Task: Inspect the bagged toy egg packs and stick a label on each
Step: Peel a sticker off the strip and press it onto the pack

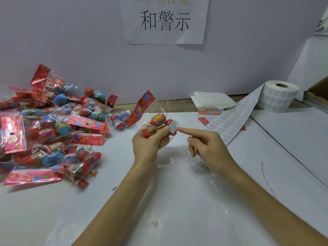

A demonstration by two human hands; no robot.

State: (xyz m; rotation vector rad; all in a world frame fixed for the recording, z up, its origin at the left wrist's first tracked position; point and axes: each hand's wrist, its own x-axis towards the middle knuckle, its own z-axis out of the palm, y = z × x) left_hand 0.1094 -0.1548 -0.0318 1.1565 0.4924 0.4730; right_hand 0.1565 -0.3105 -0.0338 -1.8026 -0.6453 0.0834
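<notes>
Cellophane egg pack [158, 121] in left hand [147, 144], right hand [207, 144] pressing paper label [173, 126]

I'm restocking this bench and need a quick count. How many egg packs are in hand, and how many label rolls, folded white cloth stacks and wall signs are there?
Egg pack held in the left hand: 1
Label roll: 1
Folded white cloth stack: 1
Wall sign: 1
Total: 4
</notes>
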